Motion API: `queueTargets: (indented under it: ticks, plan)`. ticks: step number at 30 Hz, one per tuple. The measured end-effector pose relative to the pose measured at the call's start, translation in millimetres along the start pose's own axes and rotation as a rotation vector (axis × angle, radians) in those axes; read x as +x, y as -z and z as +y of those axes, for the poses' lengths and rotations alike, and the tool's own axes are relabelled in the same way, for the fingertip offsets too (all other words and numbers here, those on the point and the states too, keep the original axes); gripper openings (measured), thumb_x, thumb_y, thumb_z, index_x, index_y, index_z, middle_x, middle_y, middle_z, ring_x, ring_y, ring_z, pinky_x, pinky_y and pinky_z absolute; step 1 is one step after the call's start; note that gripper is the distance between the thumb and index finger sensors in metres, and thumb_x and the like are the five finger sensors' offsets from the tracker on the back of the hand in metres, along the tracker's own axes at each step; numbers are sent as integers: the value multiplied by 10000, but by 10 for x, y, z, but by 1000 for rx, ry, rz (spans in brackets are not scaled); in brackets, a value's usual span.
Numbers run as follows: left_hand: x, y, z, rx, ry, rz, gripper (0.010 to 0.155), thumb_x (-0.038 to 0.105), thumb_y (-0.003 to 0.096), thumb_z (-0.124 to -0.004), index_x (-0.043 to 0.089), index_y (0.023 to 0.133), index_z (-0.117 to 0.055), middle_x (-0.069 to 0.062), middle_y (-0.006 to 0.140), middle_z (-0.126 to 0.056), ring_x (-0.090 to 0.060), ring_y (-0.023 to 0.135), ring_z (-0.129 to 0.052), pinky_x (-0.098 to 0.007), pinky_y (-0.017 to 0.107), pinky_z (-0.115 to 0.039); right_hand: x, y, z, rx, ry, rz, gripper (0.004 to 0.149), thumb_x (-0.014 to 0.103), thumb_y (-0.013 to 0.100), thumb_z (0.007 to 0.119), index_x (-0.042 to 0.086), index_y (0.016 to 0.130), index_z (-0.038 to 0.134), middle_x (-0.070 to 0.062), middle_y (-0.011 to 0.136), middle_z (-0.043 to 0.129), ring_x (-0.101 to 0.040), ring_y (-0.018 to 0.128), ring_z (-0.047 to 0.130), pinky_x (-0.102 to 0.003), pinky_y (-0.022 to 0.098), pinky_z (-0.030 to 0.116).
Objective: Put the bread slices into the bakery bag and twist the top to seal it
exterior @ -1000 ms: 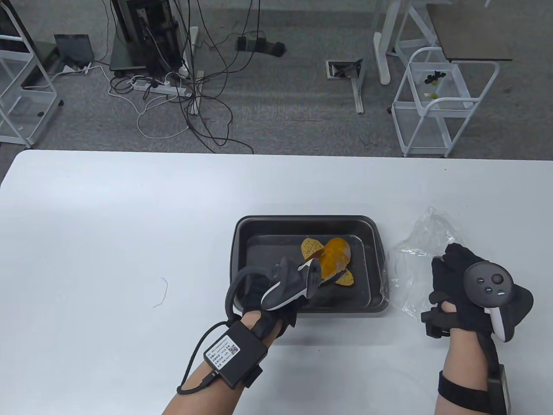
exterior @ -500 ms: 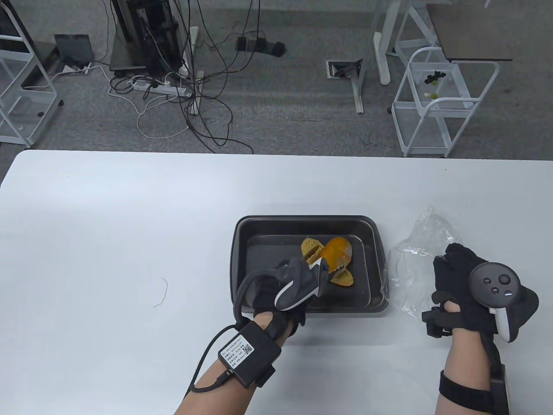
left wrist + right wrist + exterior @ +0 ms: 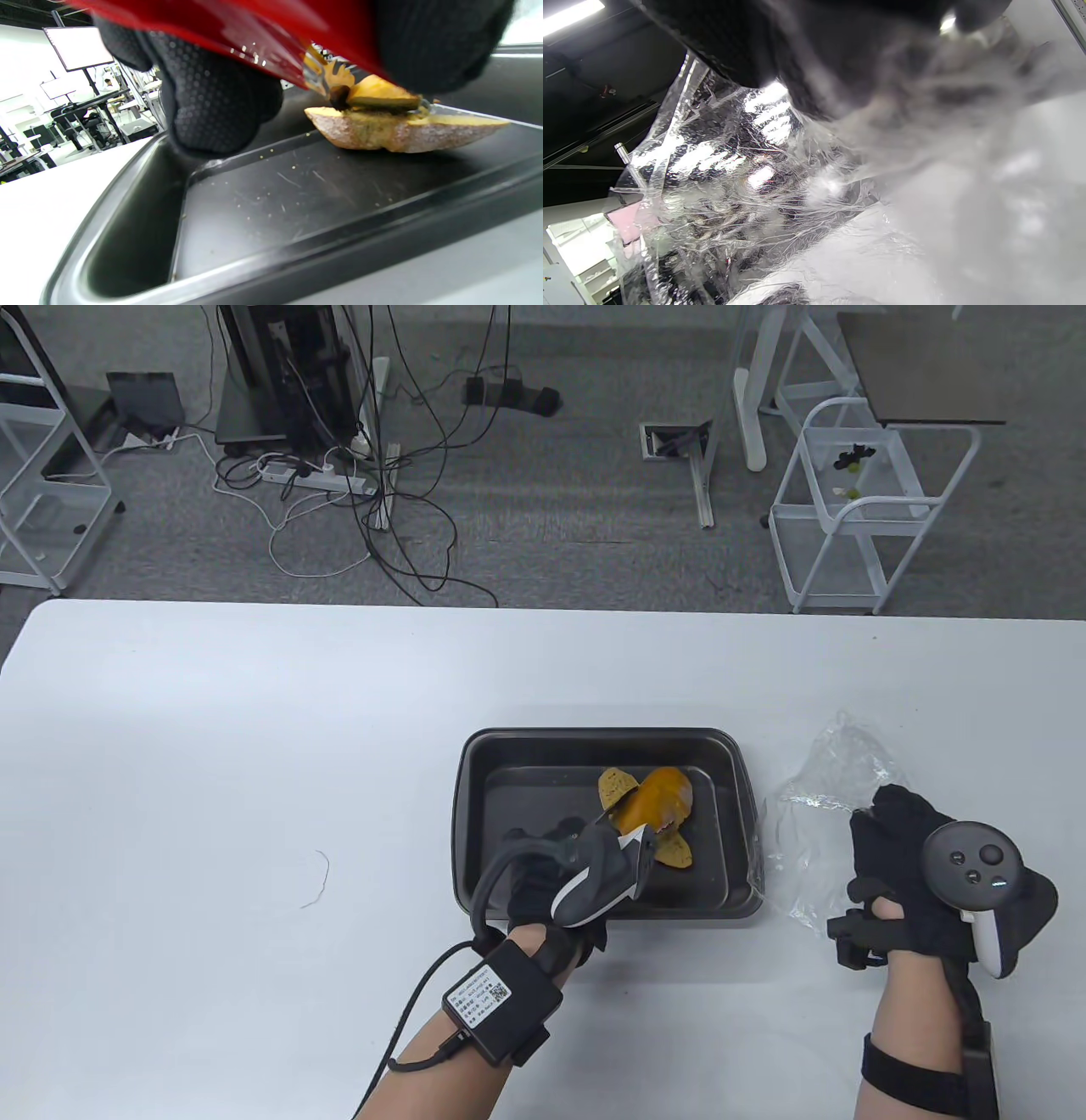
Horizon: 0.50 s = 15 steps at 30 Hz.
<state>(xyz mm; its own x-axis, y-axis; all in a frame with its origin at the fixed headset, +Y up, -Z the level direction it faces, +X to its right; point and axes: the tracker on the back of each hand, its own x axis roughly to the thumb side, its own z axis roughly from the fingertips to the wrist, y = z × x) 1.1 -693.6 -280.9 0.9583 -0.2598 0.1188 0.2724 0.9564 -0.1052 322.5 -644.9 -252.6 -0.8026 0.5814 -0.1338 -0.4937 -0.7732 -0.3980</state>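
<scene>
Bread slices (image 3: 657, 814) sit in the black tray (image 3: 594, 746), and your left hand (image 3: 560, 891) has hold of the top one: the orange slice (image 3: 653, 802) is tilted up off the others, its near edge caught between your gloved fingers (image 3: 212, 97), as the left wrist view shows with the crust running under your fingertips. Just beyond your grip a pale, speckled slice (image 3: 612, 785) peeks out behind the orange one, and right beneath it another slice (image 3: 398, 131) lies flat on the tray floor, its cut edge facing the wrist camera. Your left hand reaches in over the tray's near rim. Your right hand (image 3: 904, 857) rests on the white table (image 3: 212, 729) beside the tray's right wall, fingers curled over the clear bakery bag (image 3: 814, 806); the right wrist view shows crumpled film bunched under the glove, so you are gripping it. Away from that grip, the bag spreads crinkled toward the tray, touching or nearly touching its right rim. A thin stray thread (image 3: 318, 878) lies on the table well to the left of your left hand.
</scene>
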Motion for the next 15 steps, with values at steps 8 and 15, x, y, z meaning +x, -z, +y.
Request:
queueTargets:
  ticks: [8, 15]
  plan:
    - [-121, -80, -55, 94, -34, -21, 765, 652, 324, -888, 204, 937, -789, -87, 713, -1061, -195, 464, -1130, -472, 720, -771, -32, -1, -34, -33, 4, 12, 429, 311, 452, 876, -79, 601, 973, -231, 911, 905, -536, 828, 838, -720, 671, 519]
    - [-309, -210, -100, 153, -49, -11, 749, 647, 326, -886, 199, 920, -795, -83, 705, -1060, -186, 464, -1127, -474, 723, -767, -14, -1, 2, -40, -28, 12, 427, 310, 451, 876, -78, 600, 973, -229, 910, 906, -536, 826, 840, -718, 671, 521]
